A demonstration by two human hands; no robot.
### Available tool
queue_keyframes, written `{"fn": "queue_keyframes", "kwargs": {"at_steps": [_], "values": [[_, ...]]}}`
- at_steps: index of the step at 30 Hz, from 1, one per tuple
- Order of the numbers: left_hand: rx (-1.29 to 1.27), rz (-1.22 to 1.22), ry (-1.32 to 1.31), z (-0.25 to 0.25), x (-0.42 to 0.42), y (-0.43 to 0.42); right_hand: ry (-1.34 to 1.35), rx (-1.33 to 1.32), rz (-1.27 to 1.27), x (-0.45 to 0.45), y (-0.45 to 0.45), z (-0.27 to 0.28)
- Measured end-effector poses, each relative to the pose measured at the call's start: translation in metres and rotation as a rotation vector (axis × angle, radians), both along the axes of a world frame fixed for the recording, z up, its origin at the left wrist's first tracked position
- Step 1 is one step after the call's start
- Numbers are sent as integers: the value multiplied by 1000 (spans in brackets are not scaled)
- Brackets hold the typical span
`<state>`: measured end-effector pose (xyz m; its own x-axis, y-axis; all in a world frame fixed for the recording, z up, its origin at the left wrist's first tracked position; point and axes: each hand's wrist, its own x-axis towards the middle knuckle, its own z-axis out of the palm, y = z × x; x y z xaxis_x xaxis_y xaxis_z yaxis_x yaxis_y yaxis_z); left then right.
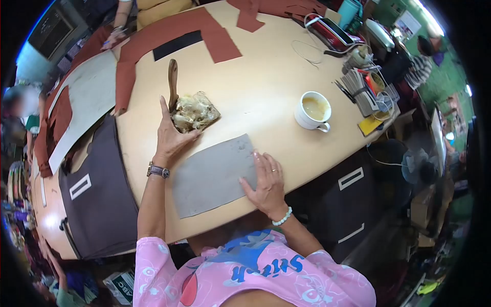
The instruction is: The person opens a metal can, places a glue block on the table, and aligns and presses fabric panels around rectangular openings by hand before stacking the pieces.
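The grey panel [215, 176] lies flat on the bench [266, 77], at nine o'clock from the right grip [266, 181], whose fingers are extended and thumb spread, resting on the panel's edge without grasping it. The left grip [175, 134], at ten to eleven o'clock from the panel's middle, curves widely around the near-left side of a wooden-handled block [198, 113] with a pale yellowish clump; how firmly it holds cannot be told. Farther out, a white mug [307, 122] of tan contents stands at two o'clock, reddish-brown pieces [192, 21] lie toward twelve, and dark fabric [105, 215] toward eight.
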<state>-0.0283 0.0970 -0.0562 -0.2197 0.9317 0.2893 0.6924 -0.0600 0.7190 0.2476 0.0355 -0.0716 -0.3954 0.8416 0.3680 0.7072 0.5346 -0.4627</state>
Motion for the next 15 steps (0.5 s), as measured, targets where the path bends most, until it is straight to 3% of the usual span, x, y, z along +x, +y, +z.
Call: {"fn": "queue_keyframes", "kwargs": {"at_steps": [9,15], "values": [[97,-296,29,-11,97,102,22,-89,7,1,-1,5],[31,-405,94,-7,181,179,70,-74,11,3,-2,2]]}}
